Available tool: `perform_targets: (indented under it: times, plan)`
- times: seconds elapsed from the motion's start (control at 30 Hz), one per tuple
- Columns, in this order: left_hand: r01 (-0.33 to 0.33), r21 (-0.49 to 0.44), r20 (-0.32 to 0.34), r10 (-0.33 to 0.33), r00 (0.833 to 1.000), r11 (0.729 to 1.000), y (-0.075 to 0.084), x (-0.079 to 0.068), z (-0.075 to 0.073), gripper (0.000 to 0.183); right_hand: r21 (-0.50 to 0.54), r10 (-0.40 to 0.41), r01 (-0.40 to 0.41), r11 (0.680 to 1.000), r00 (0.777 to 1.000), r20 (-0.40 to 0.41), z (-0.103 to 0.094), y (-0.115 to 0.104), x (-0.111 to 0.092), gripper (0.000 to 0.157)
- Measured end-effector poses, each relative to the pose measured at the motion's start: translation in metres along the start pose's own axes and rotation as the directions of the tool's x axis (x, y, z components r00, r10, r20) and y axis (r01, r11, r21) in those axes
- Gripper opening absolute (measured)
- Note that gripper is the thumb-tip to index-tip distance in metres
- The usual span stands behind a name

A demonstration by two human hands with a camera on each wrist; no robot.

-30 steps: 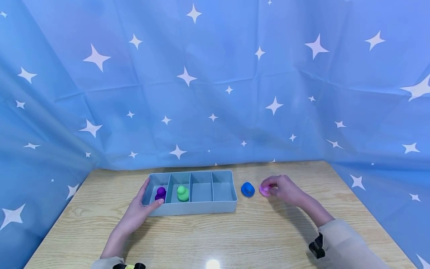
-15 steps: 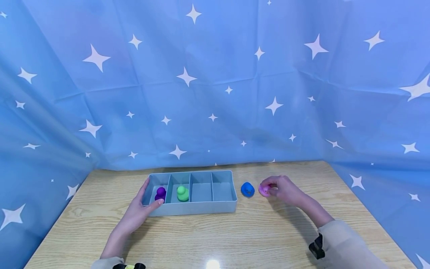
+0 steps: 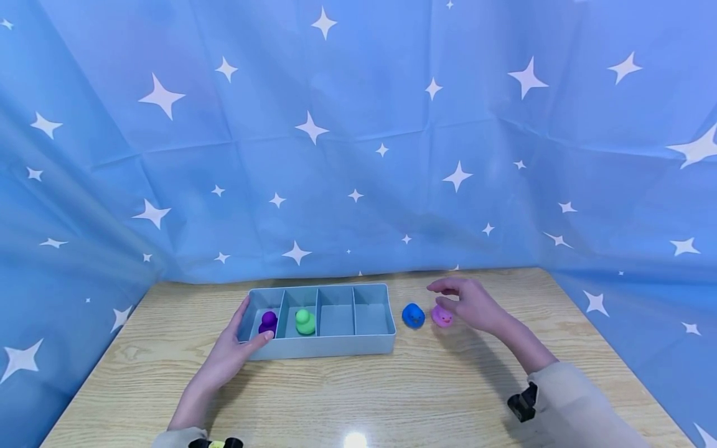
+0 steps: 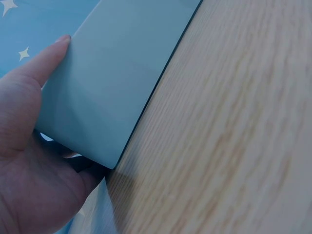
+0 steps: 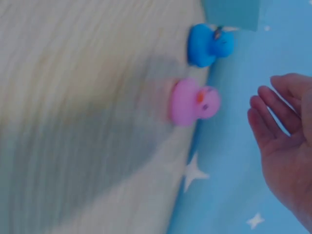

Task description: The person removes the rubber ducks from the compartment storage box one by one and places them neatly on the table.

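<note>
My left hand (image 3: 226,354) grips the left end of a grey-blue divided box (image 3: 330,346), thumb at the front rim and fingers round the end wall. In the left wrist view the thumb (image 4: 51,58) lies against the box wall (image 4: 112,83). A purple rubber duck (image 3: 268,322) sits in the leftmost compartment, a green rubber duck (image 3: 305,322) in the one beside it. Right of the box stand a blue rubber duck (image 3: 413,316) and a pink rubber duck (image 3: 442,317). My right hand (image 3: 470,305) hovers just above the pink duck, fingers apart from it and holding nothing.
The wooden table (image 3: 336,398) carries the box near its back edge. A blue curtain (image 3: 358,155) with white stars hangs behind and along both sides. The box's two right compartments show bare floors.
My right hand has let go of the pink duck and risen slightly up and back, its fingers spreading. The pink duck stays on the table. My left hand and the box have not moved.
</note>
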State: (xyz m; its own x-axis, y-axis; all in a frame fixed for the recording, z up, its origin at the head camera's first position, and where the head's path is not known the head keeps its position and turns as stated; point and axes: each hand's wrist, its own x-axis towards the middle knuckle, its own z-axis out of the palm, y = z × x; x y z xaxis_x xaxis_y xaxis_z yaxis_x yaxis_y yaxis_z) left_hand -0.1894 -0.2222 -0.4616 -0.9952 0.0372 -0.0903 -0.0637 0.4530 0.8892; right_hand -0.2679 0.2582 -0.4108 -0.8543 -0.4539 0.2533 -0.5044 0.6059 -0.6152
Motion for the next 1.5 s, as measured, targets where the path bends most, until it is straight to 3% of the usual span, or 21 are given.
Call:
perform_targets:
  times: [0.17, 0.47, 0.9, 1.5]
  plan:
    - [0.006, -0.005, -0.003, -0.006, 1.0, 1.0, 0.0, -0.001, 0.0, 0.104, 0.08, 0.001, -0.004, 0.997, 0.999, 0.039, 0.007, -0.024, 0.012, 0.027]
    - [0.009, 0.006, -0.005, -0.009, 1.0, 1.0, 0.001, 0.0, 0.0, 0.104, 0.147, -0.069, 0.047, 0.988, 0.987, 0.144, 0.034, -0.061, 0.03, 0.029]
    - [-0.006, 0.001, -0.011, 0.006, 1.0, 1.0, -0.001, 0.001, 0.001, 0.101, 0.261, -0.172, 0.123, 0.958, 0.969, 0.175, 0.079, -0.098, 0.058, 0.033]
    - [0.007, -0.014, -0.009, -0.007, 1.0, 1.0, -0.001, 0.0, 0.0, 0.099, 0.247, -0.075, 0.012, 0.969, 0.966, 0.248, 0.14, -0.138, 0.095, 0.042]
